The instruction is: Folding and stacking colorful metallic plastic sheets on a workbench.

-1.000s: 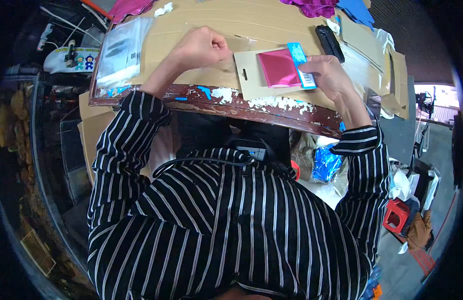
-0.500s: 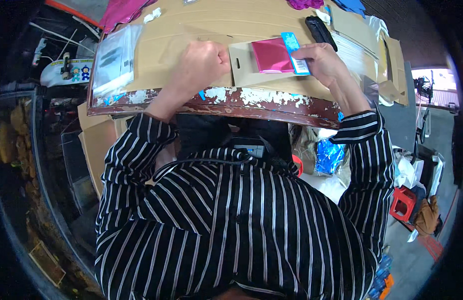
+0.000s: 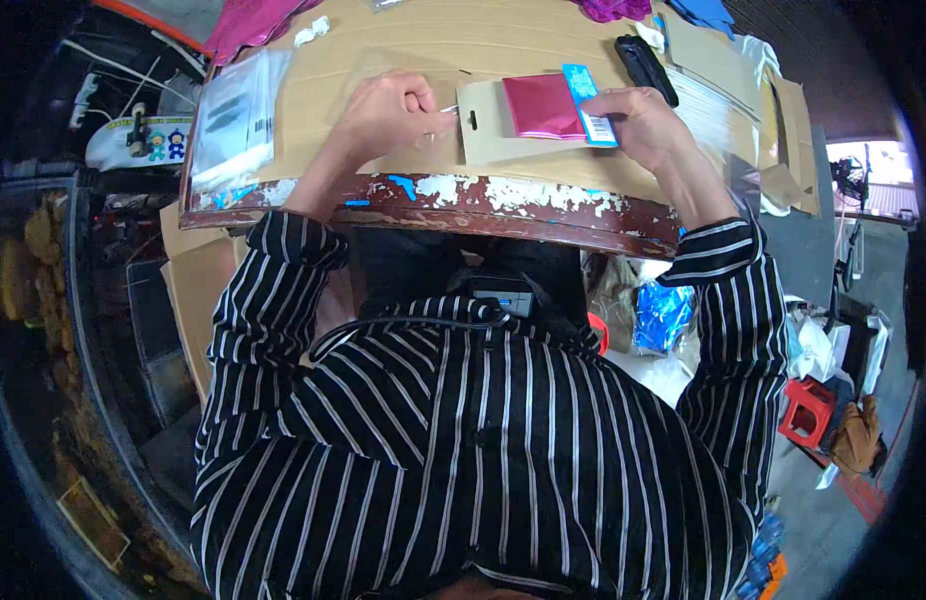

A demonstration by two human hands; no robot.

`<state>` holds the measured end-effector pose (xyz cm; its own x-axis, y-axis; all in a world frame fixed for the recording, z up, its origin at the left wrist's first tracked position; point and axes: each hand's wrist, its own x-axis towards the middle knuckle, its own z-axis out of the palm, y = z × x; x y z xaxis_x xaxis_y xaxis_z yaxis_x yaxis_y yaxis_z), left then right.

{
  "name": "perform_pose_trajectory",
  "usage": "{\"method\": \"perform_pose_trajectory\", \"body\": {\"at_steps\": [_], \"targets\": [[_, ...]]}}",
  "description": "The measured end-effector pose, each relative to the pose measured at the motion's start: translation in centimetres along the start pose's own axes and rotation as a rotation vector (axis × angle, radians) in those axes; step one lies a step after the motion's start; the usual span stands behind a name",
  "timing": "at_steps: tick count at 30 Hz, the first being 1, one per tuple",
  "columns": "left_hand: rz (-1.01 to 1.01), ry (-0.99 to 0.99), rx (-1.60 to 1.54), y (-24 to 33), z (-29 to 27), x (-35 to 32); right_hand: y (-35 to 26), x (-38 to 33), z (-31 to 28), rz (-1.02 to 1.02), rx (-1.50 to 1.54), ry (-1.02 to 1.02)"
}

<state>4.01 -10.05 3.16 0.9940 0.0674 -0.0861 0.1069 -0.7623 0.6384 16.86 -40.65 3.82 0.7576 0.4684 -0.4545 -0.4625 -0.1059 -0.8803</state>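
My right hand (image 3: 640, 122) pinches the right end of a packaged item. It has a beige backing card (image 3: 483, 135) with a dark hang slot, a folded shiny magenta piece (image 3: 543, 108) and a blue label (image 3: 580, 84) with a barcode patch. My left hand (image 3: 388, 115) is curled closed just left of the card, above the cardboard-covered table. A clear plastic film (image 3: 445, 108) shows at its fingertips, reaching toward the card's edge. The fingers' inner side is partly hidden.
Clear plastic bags (image 3: 238, 125) lie stacked at the table's left. A black pouch-like object (image 3: 645, 70) rests at far right, beside a pile of white sleeves (image 3: 703, 110). Magenta cloth (image 3: 248, 30) lies at the far left. The table's worn red-brown edge (image 3: 463, 215) runs nearest me.
My left hand has drawn slightly left and its fingers have shifted, with clear film now visible at the fingertips. My right hand and the packaged item have hardly moved.
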Motion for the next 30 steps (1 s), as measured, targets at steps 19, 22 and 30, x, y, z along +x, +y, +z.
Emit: {"method": "perform_pose_trajectory", "body": {"at_steps": [19,22,30], "targets": [[0.233,0.174,0.167,0.8,0.4,-1.0,-0.1,-0.2,0.6,0.000,-0.035,0.000],[0.391,0.275,0.265,0.6,1.0,-1.5,-0.1,-0.2,0.9,0.019,-0.012,0.003],[0.328,0.221,0.353,1.8,0.7,-1.8,-0.1,0.0,1.4,0.012,-0.023,0.032]]}}
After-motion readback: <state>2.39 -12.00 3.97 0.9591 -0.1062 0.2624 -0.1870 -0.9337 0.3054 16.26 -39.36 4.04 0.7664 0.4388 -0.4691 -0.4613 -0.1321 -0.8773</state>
